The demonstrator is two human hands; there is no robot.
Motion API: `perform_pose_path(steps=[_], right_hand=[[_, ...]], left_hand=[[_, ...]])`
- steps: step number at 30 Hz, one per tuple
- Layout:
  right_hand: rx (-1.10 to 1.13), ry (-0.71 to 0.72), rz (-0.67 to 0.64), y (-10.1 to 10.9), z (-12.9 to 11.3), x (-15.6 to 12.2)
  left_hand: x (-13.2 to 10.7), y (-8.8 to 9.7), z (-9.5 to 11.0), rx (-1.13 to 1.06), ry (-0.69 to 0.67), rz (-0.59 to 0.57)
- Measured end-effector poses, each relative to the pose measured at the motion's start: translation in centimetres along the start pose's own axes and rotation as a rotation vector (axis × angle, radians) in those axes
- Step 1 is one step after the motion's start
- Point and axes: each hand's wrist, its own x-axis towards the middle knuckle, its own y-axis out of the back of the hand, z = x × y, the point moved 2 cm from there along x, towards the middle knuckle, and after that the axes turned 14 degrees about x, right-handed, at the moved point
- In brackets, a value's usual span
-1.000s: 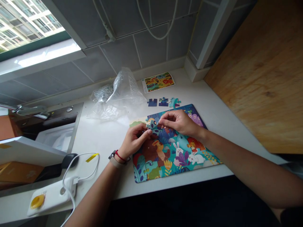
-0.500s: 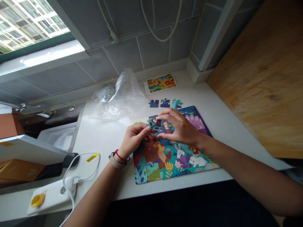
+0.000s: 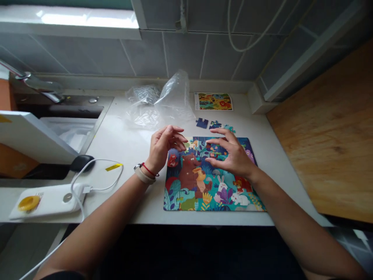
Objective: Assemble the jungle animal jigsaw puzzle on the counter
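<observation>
A colourful jigsaw puzzle (image 3: 190,175) with a bear and rabbits lies on the white counter, most of its picture assembled. Over its upper left corner hovers my left hand (image 3: 164,146), fingers apart and nothing in them. My right hand (image 3: 231,153) is above the upper right part, thumb and fingers spread, also holding nothing. Behind the board lie three loose puzzle pieces: a dark blue piece (image 3: 202,123), a patterned piece (image 3: 215,124) and a teal piece (image 3: 229,128), partly close to my right fingertips. My right hand hides some of the puzzle's upper area.
A crumpled clear plastic bag (image 3: 171,101) and a picture card (image 3: 214,102) lie toward the wall. To the left are a sink (image 3: 101,116) holding a white tub, a white power bank (image 3: 52,202) with a cable, and boxes. A wooden panel (image 3: 326,136) stands at right.
My left hand has lifted off the puzzle to the upper left and its fingers have opened. My right hand has drawn slightly away to the right. The head view has turned and levelled.
</observation>
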Motion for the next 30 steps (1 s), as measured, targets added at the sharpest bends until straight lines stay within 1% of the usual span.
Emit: perform_pose_path(steps=[2,4,7,9,12,18,21,23,25,30], right_hand=[[-0.037,-0.003,-0.066,-0.2,-1.4,-0.3],[-0.078,0.003,-0.151,-1.1,-3.5,-1.1],[-0.102,0.009,-0.276,-3.3,-6.7,-3.3],[-0.138,-0.006,-0.345,-4.8,-8.0,-4.8],[-0.184,-0.066,-0.402,-6.2,-8.6,-6.2],[-0.230,-0.078,-0.389,-6.5,-8.4,-6.5],[-0.274,-0.030,-0.382,-7.0,-8.9,-7.0],[-0.308,0.035,-0.399,-7.8,-9.6,-7.6],[-0.342,0.058,-0.423,-8.8,-10.3,-8.3],[-0.398,-0.051,-0.438,-10.5,-11.0,-9.7]], left_hand=[[0.4,0.5,0.0,0.001,0.000,0.052],[0.8,0.7,-0.3,-0.016,0.028,0.059],[1.2,0.8,-0.8,-0.069,0.064,0.042],[1.3,0.7,-1.1,-0.105,0.067,0.034],[1.4,0.8,-1.1,-0.146,0.071,0.031],[1.3,0.7,-0.5,-0.167,0.097,0.015],[1.3,0.6,-0.3,-0.166,0.097,0.004],[1.4,0.6,-0.3,-0.165,0.096,0.000],[1.4,0.6,-0.3,-0.163,0.090,0.001],[1.5,0.7,-0.4,-0.161,0.080,0.005]])
